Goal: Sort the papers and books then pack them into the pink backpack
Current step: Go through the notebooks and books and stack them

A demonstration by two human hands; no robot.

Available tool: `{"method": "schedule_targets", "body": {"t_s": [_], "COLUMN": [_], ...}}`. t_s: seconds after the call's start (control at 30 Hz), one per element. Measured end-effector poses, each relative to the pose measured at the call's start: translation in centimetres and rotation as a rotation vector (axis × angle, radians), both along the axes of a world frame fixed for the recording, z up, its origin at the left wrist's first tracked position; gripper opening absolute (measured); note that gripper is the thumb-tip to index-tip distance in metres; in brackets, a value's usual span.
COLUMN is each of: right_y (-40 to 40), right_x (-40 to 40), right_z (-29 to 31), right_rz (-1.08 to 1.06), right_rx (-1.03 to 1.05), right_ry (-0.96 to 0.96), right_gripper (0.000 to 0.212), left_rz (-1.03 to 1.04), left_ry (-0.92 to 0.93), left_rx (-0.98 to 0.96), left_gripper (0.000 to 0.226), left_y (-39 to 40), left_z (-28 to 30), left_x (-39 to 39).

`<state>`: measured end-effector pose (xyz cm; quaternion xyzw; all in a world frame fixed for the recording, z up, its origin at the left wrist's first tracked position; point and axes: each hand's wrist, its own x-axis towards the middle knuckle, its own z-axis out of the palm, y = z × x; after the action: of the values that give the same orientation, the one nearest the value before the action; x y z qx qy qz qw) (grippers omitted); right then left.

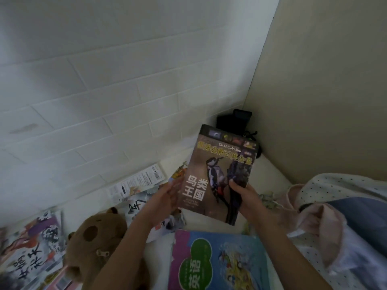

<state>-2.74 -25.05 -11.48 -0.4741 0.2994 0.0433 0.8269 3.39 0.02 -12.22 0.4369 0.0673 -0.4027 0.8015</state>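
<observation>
I hold a brown bird book [217, 174], its cover showing a woodpecker, upright above the white surface. My left hand [165, 195] grips its left edge and my right hand [247, 197] grips its lower right corner. Below it lies a blue and pink book with a green label [217, 260]. More books and papers [31, 248] lie scattered at the left, some [138, 191] behind my left hand. The pink backpack [320, 222] with dotted white fabric sits at the right, its opening facing me.
A brown plush toy [94, 239] lies at the lower left between the books. A black object [234, 120] stands in the corner where the white brick wall meets a beige panel [324, 91].
</observation>
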Motion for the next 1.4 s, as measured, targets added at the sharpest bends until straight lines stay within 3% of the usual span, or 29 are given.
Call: {"method": "schedule_targets", "body": {"t_s": [0.1,0.2,0.3,0.4,0.57,0.67,0.8,0.87,0.93,1.03,1.17,1.23,1.33,1.4], "right_y": [-1.3,-0.2,0.7,0.9,1.8,2.3,2.7,2.5,1.9,0.8,0.6,1.4,3.7,5.0], "right_x": [-1.8,-3.2,-4.6,-6.1,-8.0,-8.4,-8.4,-8.3,-7.9,-6.8,-5.7,-5.5,-6.1,-6.7], "right_z": [1.6,2.9,4.0,3.9,2.2,1.9,2.0,2.5,3.2,4.0,3.9,3.2,1.0,-0.6], "right_rz": [0.219,0.447,0.495,0.512,0.509,0.47,0.313,0.174,0.153,0.452,0.92,1.086,1.189,1.19], "right_rx": [-0.196,-0.262,-0.313,-0.362,-0.441,-0.539,-0.694,-0.687,-0.767,-0.973,-1.138,-1.211,-1.297,-1.398], "right_ry": [-0.087,-0.172,-0.195,-0.212,-0.167,-0.145,-0.11,-0.17,-0.25,-0.276,-0.179,-0.105,-0.001,0.058], "right_gripper": [0.038,0.028,0.013,0.029,0.029,0.025,0.022,0.015,0.018,0.028,0.051,0.061,0.067,0.064], "left_rz": [-0.172,-0.146,-0.069,-0.075,-0.07,-0.003,0.092,-0.049,-0.335,-0.554,-0.474,-0.487,-0.451,-0.392], "left_ry": [-0.297,-0.51,-0.559,-0.591,-0.532,-0.553,-0.484,-0.354,-0.24,-0.187,-0.016,0.003,-0.127,-0.213], "left_rx": [0.221,0.438,0.439,0.392,0.419,0.483,0.382,0.35,0.222,0.054,-0.138,0.033,0.508,0.722], "left_gripper": [0.042,0.04,0.029,0.035,0.042,0.034,0.028,0.035,0.055,0.082,0.079,0.065,0.018,0.013], "left_y": [0.9,-0.9,-1.8,-1.4,-1.4,-1.9,-2.5,-1.9,-0.4,2.4,4.7,4.2,2.2,1.4], "left_z": [2.9,4.6,5.0,4.5,2.2,2.2,2.6,2.7,2.9,2.6,1.6,1.1,-0.2,-0.8], "left_x": [-0.2,-1.6,-3.6,-6.0,-9.8,-10.3,-10.8,-10.7,-10.3,-9.5,-10.0,-11.0,-12.1,-12.5]}}
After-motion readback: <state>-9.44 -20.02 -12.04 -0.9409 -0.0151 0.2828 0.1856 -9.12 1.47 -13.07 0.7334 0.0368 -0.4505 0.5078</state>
